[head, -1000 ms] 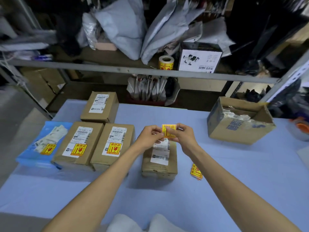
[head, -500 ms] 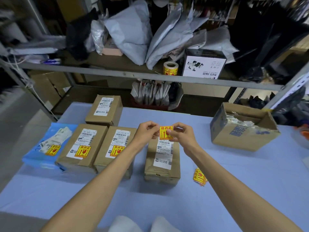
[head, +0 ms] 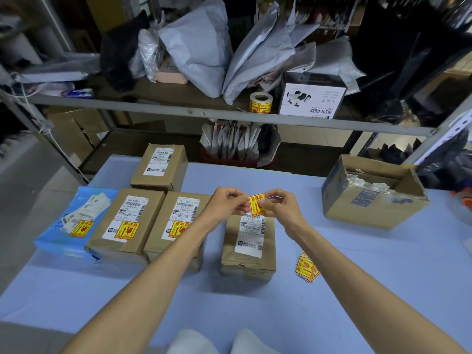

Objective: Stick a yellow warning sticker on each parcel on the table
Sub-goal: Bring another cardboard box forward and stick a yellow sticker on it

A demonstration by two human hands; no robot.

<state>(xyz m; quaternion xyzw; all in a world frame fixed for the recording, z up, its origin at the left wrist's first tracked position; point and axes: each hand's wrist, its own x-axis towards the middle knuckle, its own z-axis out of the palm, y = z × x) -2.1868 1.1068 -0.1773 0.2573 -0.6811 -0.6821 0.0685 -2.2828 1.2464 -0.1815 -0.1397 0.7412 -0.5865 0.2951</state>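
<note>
Yellow sticker (head: 257, 205) pinched between both hands above an unlabelled box (head: 249, 245).

Left hand (head: 226, 203) and right hand (head: 279, 205) each hold a side edge of the sticker in closed fingertips. It looks thin, limp and tacky, likely to curl or cling to skin, so the edges are probably the best grip. Three parcels at left already carry stickers; the far box (head: 160, 166) does not. Spare stickers (head: 306, 269) lie on the blue bench (head: 357, 290). Behind, cluttered shelving holds grey mailers and a sticker roll (head: 260, 102).
</note>
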